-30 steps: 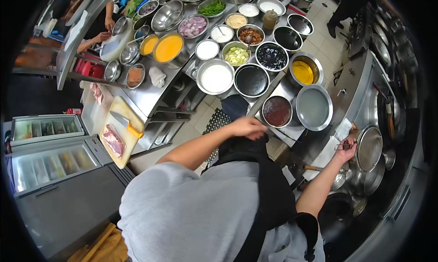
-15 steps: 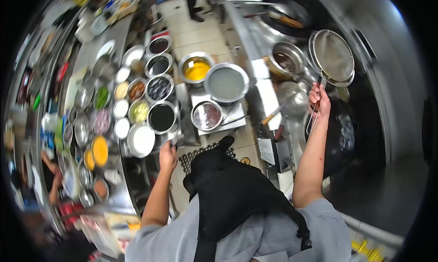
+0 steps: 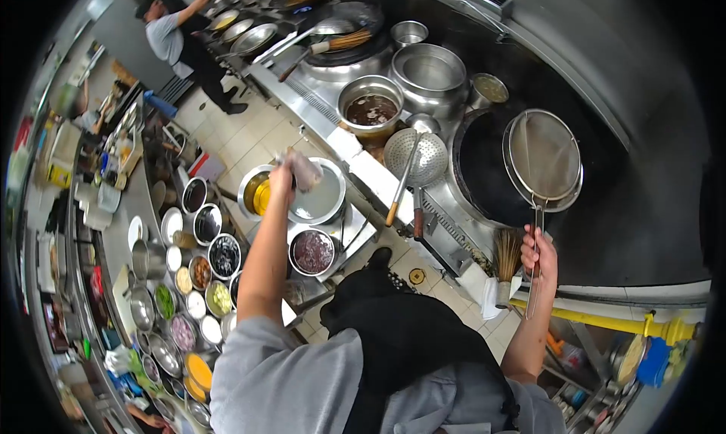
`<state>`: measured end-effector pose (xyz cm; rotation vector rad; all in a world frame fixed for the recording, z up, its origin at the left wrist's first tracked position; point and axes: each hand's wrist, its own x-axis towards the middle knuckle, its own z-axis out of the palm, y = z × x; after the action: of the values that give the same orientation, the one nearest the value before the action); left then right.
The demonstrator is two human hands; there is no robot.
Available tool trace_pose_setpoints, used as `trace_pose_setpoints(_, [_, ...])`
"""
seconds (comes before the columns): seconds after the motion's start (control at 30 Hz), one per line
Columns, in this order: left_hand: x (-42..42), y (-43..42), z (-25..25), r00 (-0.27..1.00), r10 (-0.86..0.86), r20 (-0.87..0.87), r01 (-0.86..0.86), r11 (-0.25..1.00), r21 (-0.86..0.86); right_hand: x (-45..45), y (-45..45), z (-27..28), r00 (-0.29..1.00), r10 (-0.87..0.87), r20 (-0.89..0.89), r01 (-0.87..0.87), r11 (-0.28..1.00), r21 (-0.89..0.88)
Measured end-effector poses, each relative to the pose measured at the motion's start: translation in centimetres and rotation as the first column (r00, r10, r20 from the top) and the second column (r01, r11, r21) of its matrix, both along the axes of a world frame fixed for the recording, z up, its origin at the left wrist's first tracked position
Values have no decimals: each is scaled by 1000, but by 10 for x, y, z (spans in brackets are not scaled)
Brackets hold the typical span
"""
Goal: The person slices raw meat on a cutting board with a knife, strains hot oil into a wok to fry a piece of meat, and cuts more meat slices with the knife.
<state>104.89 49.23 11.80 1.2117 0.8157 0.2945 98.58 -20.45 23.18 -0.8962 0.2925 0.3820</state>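
Note:
My right hand (image 3: 539, 254) is closed around the handles of a round fine-mesh strainer (image 3: 544, 154). A second metal rim shows just behind its mesh. The strainer is held above the right side of a large dark wok (image 3: 484, 169). My left hand (image 3: 280, 181) is closed on a ladle-like utensil (image 3: 305, 172), smeared by motion. That utensil is above a wide metal pot of cloudy liquid (image 3: 321, 203), beside a pot of yellow oil (image 3: 259, 194). Whether it touches the liquid I cannot tell.
A perforated skimmer (image 3: 416, 158) lies on the stove edge near a pot of dark liquid (image 3: 371, 109). A bamboo brush (image 3: 507, 254) stands by the wok. Several ingredient bowls (image 3: 224, 254) fill the left counter. Another person (image 3: 168, 41) works at the far stove.
My view has turned right toward the stove. My left hand has moved from beside the dark sauce bowl to above the cloudy liquid. My right hand still holds the strainer.

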Motion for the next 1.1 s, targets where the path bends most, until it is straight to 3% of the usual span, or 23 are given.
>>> trace_pose_setpoints(0.07, [87, 27, -14, 980, -195, 38, 189, 974, 129, -21, -5, -6, 999, -46, -27, 46, 999, -2])
trace_pose_setpoints(0.13, [174, 42, -32, 959, -279, -58, 279, 877, 391, -37, -3, -7, 996, -78, -40, 78, 997, 10])
trace_pose_setpoints(0.2, [266, 64, -76, 947, -313, -71, 311, 844, 437, -45, 9, -1, 989, -135, -59, 136, 991, 2])
trace_pose_setpoints(0.27, [301, 43, -42, 875, -443, -198, 478, 714, 511, -53, 24, 3, 974, -209, -83, 207, 978, -26])
trace_pose_setpoints(0.33, [330, 18, -25, 859, -324, -397, 512, 506, 694, -54, 37, 3, 959, -263, -103, 264, 964, -8])
trace_pose_setpoints(0.4, [362, 9, -39, 831, -407, -381, 548, 475, 688, -52, 52, 6, 949, -283, -138, 282, 959, -23])
trace_pose_setpoints(0.43, [367, 3, -41, 780, -430, -454, 615, 395, 683, -51, 55, 5, 948, -279, -150, 281, 960, -13])
trace_pose_setpoints(0.53, [376, -9, -41, 702, -576, -418, 694, 423, 582, -45, 70, 4, 941, -297, -162, 301, 954, 0])
trace_pose_setpoints(0.6, [396, 8, -63, 752, -560, -347, 634, 472, 613, -40, 80, 4, 934, -310, -176, 314, 949, -5])
trace_pose_setpoints(0.67, [410, 40, -95, 772, -625, -114, 635, 753, 174, -38, 86, -6, 938, -299, -174, 294, 954, -56])
trace_pose_setpoints(0.7, [394, 31, -73, 743, -632, -221, 670, 703, 239, -36, 87, -13, 940, -288, -180, 286, 957, -38])
trace_pose_setpoints(0.73, [387, 25, -56, 743, -631, -222, 669, 705, 236, -34, 90, -15, 941, -287, -182, 284, 958, -40])
trace_pose_setpoints(0.8, [383, 22, -41, 571, -657, -492, 780, 245, 576, -27, 97, -16, 944, -276, -179, 266, 961, -80])
trace_pose_setpoints(0.83, [390, 21, -37, 547, -582, -602, 781, 96, 618, -24, 101, -15, 942, -271, -198, 264, 962, -63])
trace_pose_setpoints(0.87, [395, 22, -33, 553, -577, -601, 779, 103, 618, -21, 104, -15, 945, -262, -197, 255, 965, -63])
trace_pose_setpoints(0.93, [399, 18, -23, 435, -499, -750, 741, -274, 613, -17, 110, -18, 950, -244, -192, 235, 970, -68])
trace_pose_setpoints(1.1, [386, -11, -10, 487, -366, -793, 758, -274, 592, -10, 116, -15, 952, -234, -198, 228, 972, -51])
